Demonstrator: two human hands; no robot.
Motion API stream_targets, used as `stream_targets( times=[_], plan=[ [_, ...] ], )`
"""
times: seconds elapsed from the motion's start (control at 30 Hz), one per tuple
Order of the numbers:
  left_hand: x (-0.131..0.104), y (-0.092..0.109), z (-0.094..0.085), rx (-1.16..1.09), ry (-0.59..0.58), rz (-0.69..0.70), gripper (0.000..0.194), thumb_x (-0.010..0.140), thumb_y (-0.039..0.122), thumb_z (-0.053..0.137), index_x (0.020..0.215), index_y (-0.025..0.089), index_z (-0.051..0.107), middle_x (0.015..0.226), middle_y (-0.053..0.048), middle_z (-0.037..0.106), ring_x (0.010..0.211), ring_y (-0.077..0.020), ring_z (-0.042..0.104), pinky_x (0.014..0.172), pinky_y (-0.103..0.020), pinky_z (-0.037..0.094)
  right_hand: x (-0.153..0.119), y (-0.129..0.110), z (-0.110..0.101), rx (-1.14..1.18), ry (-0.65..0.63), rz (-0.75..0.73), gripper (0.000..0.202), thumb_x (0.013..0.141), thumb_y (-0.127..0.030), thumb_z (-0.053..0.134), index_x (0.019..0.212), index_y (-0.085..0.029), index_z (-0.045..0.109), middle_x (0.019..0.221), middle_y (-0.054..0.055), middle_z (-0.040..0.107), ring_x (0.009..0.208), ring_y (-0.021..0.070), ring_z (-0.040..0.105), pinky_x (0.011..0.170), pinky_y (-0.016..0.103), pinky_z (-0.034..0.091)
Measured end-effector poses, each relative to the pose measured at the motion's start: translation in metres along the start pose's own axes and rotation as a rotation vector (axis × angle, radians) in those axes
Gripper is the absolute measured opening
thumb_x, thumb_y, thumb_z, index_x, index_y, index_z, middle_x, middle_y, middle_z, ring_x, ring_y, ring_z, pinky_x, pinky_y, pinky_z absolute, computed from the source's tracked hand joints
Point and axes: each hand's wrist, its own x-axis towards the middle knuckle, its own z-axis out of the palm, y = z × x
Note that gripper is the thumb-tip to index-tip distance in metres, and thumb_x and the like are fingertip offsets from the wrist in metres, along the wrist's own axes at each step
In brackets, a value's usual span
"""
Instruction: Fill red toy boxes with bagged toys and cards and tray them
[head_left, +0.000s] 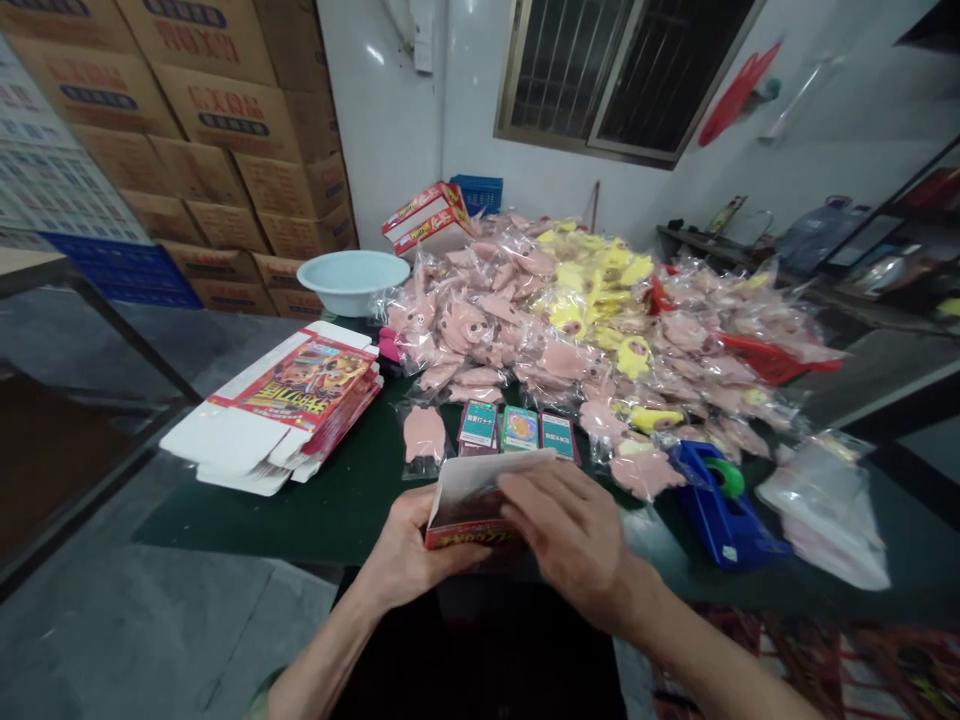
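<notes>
While the left hand (409, 545) pinches the box (466, 518) between thumb and partly hidden fingers, the right hand (566, 525) lays its fingers, close together, at the opening; I cannot tell whether they grip. The box is at lower centre, just below the cards (520, 429). Flat cartons (315, 380) lie at left, bagged toys (480, 330) upper centre, a tape dispenser (709, 515) lower right.

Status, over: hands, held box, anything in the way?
Left hand holding red, yellow-lettered cardboard box, white flap up. Right hand at its opening. Three small printed card packs close beyond; no visible obstruction.
</notes>
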Motion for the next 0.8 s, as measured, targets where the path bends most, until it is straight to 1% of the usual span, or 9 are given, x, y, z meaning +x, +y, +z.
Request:
stream_targets(
  times=[0.13,0.2,0.27,0.37,0.47,0.53,0.6,0.7,0.8],
  plan=[
    [0.001,-0.002,0.000,0.002,-0.009,-0.027,0.028,0.066,0.023,0.074,0.092,0.016,0.067,0.081,-0.002,0.071,0.069,-0.0163,0.066,0.062,-0.023,0.055,0.011,-0.024,0.003,-0.109,-0.184,0.196,0.041,0.076,-0.056,0.061,0.085,-0.016,0.063,0.093,0.009,0.062,0.087,0.0261,0.051,0.071,0.041,0.044],
    [0.001,-0.007,0.001,0.083,0.043,0.019,0.034,0.062,0.024,0.076,0.094,0.017,0.067,0.086,-0.002,0.071,0.074,-0.0182,0.066,0.065,-0.024,0.055,0.017,-0.032,0.007,-0.175,-0.209,0.240,0.036,0.077,-0.052,0.062,0.075,-0.016,0.061,0.086,0.009,0.060,0.083,0.0250,0.050,0.069,0.040,0.043],
    [0.000,-0.015,0.004,0.190,0.215,0.084,0.042,0.061,0.024,0.077,0.100,0.017,0.064,0.089,-0.002,0.070,0.077,-0.0192,0.066,0.067,-0.025,0.056,0.016,-0.032,0.013,-0.195,-0.202,0.235,0.026,0.080,-0.041,0.063,0.081,-0.015,0.061,0.085,0.008,0.061,0.083,0.0238,0.051,0.074,0.041,0.043],
    [-0.004,-0.028,0.009,0.287,0.546,0.185,0.063,0.062,0.030,0.076,0.119,0.020,0.053,0.102,-0.004,0.068,0.082,-0.0199,0.067,0.068,-0.026,0.056,0.001,-0.027,0.020,-0.169,0.031,0.249,0.035,0.080,-0.027,0.065,0.112,-0.015,0.055,0.101,0.009,0.059,0.101,0.0262,0.050,0.089,0.045,0.040],
    [-0.009,-0.038,0.008,0.417,0.741,0.325,0.075,0.060,0.037,0.079,0.126,0.022,0.046,0.107,-0.006,0.066,0.084,-0.0197,0.068,0.067,-0.025,0.057,-0.020,-0.020,0.028,-0.041,0.395,0.465,0.046,0.079,-0.020,0.064,0.123,-0.020,0.047,0.112,0.010,0.053,0.111,0.0258,0.047,0.092,0.044,0.042],
    [-0.010,-0.043,0.005,0.536,0.760,0.427,0.074,0.060,0.036,0.079,0.125,0.023,0.047,0.102,-0.005,0.067,0.080,-0.0187,0.068,0.066,-0.025,0.057,-0.030,-0.017,0.038,0.191,0.447,0.644,0.047,0.081,-0.022,0.062,0.124,-0.021,0.045,0.114,0.010,0.053,0.107,0.0231,0.052,0.088,0.041,0.047],
    [-0.009,-0.047,0.001,0.631,0.731,0.530,0.071,0.064,0.031,0.078,0.126,0.024,0.045,0.103,-0.006,0.067,0.081,-0.0182,0.067,0.067,-0.025,0.056,-0.035,-0.015,0.052,0.398,0.419,0.693,0.045,0.082,-0.022,0.060,0.124,-0.023,0.043,0.115,0.010,0.053,0.103,0.0207,0.056,0.084,0.037,0.051],
    [-0.006,-0.048,-0.005,0.643,0.653,0.676,0.065,0.070,0.023,0.074,0.127,0.027,0.043,0.108,-0.007,0.064,0.088,-0.0177,0.066,0.070,-0.026,0.055,-0.034,-0.010,0.069,0.459,0.426,0.610,0.046,0.083,-0.018,0.057,0.125,-0.024,0.042,0.115,0.009,0.052,0.106,0.0199,0.054,0.082,0.034,0.052],
    [-0.010,-0.036,-0.011,0.551,0.484,0.703,0.050,0.074,0.023,0.069,0.120,0.025,0.051,0.105,-0.007,0.062,0.090,-0.0185,0.063,0.070,-0.027,0.054,-0.031,-0.007,0.068,0.418,0.350,0.505,0.044,0.084,-0.014,0.053,0.125,-0.025,0.043,0.113,0.009,0.049,0.107,0.0208,0.051,0.084,0.037,0.050]
  ],
)
